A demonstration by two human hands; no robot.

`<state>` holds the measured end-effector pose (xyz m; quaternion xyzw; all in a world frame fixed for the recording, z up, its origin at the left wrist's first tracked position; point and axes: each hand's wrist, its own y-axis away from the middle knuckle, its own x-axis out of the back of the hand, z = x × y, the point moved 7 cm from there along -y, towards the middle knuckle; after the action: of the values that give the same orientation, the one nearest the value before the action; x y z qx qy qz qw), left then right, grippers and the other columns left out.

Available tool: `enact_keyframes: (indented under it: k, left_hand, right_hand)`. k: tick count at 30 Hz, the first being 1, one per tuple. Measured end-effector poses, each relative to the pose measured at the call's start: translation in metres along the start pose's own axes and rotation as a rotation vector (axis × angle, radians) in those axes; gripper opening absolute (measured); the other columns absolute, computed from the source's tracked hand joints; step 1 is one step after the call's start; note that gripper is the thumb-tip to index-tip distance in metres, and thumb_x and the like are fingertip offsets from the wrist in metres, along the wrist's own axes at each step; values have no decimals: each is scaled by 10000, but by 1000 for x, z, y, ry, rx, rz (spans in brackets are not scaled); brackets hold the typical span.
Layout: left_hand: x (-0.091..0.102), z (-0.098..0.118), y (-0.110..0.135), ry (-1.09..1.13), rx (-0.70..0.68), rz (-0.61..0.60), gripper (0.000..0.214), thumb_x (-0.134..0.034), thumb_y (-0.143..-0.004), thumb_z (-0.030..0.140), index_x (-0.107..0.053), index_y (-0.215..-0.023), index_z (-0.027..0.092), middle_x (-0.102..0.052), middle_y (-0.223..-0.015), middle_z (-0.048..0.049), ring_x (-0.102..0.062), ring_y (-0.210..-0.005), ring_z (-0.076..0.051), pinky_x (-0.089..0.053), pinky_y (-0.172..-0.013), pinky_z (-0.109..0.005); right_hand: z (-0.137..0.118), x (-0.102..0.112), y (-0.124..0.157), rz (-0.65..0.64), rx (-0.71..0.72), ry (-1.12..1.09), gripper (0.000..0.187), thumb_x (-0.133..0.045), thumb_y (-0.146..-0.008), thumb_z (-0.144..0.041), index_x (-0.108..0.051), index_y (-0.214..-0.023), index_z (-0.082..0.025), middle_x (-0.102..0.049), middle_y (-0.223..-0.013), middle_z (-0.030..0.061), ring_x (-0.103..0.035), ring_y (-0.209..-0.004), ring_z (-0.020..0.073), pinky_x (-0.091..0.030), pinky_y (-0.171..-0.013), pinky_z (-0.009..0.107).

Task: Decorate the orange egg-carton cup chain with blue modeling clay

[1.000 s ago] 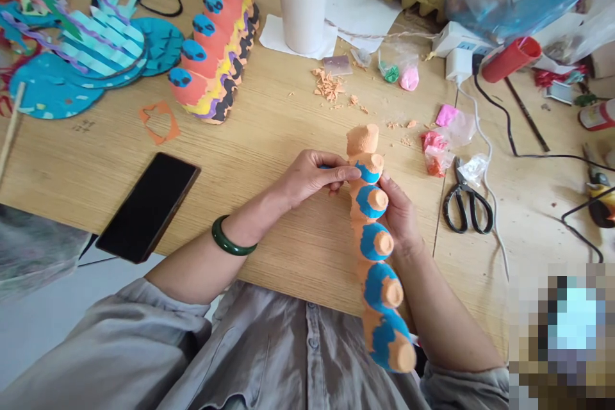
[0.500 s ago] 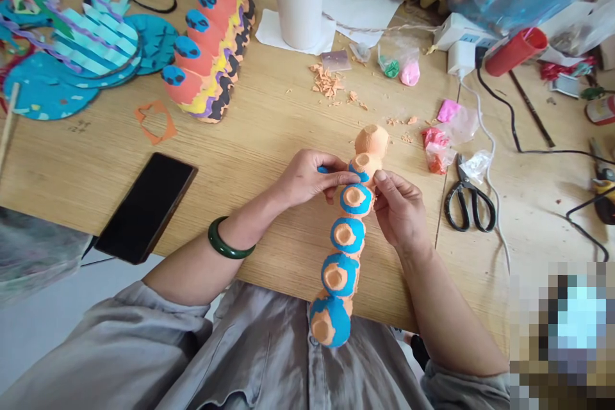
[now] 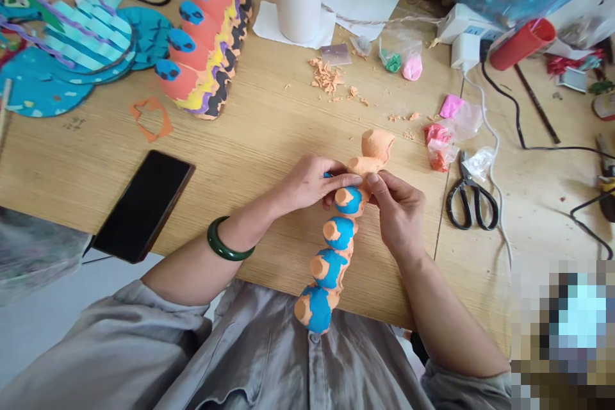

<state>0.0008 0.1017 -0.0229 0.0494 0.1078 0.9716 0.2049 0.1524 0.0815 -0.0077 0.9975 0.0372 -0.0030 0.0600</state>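
As the orange-and-blue egg-carton strip [image 3: 336,250] rolls so its cone tips now face the person's left instead of upward, the left hand [image 3: 307,182] and right hand [image 3: 396,211] stay pinched on its far end over the wooden table [image 3: 269,134], apparently pressing blue clay onto the next cone; the fingertip work is partly hidden. Scissors [image 3: 468,195] and a phone [image 3: 144,205] lie nearby.

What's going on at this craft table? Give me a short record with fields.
Held piece: orange egg-carton strip with blue-painted bumps
Left hand: grips the strip's upper part
Right hand: pinches the same part from the other side
Beside left arm: black phone
Beside right hand: scissors
Surface: wooden table
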Motion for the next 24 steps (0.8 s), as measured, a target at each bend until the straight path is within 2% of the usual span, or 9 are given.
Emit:
enact_keyframes:
  k: [3,6,11,16,19,21,24]
  left_hand:
    - [2,1,1,-22,11,32,452,-797,-817,585,-710,-723,152,-624,-558,5,-561,-439,-98,-418,-420,-203]
    - [5,0,0,20,38,69,527,-827,-753,640,-668,-634,152,-577,-517,5,-521,-424,-92,-381,-393,-206]
    - [7,-1,-4,266,28,102,649,-655,-851,756,-660,-611,153,-512,-479,2,-478,-418,-86,-394,-415,-222]
    - [2,1,-7,424,62,-24,496,-872,-710,610,-735,-751,135,-570,-583,9,-491,-501,-78,-420,-442,-207]
    - [-1,1,-8,481,63,-97,445,-911,-686,506,-771,-882,132,-617,-653,9,-525,-565,-81,-471,-496,-206]
    - [-1,-1,-9,467,39,-91,409,-906,-705,458,-773,-911,131,-637,-687,8,-531,-587,-78,-490,-521,-206]
    - [5,-6,-11,354,16,10,395,-898,-721,454,-755,-884,124,-656,-708,3,-540,-581,-74,-494,-530,-208]
  right_hand:
    - [1,-3,1,-10,6,6,330,-739,-923,-498,-742,-729,-232,-656,-761,6,-612,-731,157,-593,-711,298]
    - [10,-6,1,-34,-51,-73,295,-728,-923,-518,-770,-800,-253,-693,-793,10,-653,-762,180,-618,-750,342]
    - [19,-10,-3,-41,-110,-251,302,-754,-882,-518,-728,-723,-263,-665,-713,1,-626,-668,172,-589,-635,327]
    - [22,-5,-8,-18,-123,-231,332,-721,-870,-546,-663,-699,-267,-638,-672,1,-585,-601,165,-555,-581,326]
    - [27,-1,-12,-6,-163,-268,317,-727,-850,-526,-649,-698,-259,-649,-697,1,-593,-617,162,-556,-601,325]
    - [28,0,-14,-10,-177,-301,277,-749,-831,-504,-676,-732,-256,-676,-738,5,-607,-649,164,-556,-617,319]
    - [28,0,-14,-10,-174,-250,235,-750,-850,-492,-729,-848,-258,-714,-825,8,-636,-730,170,-559,-642,303]
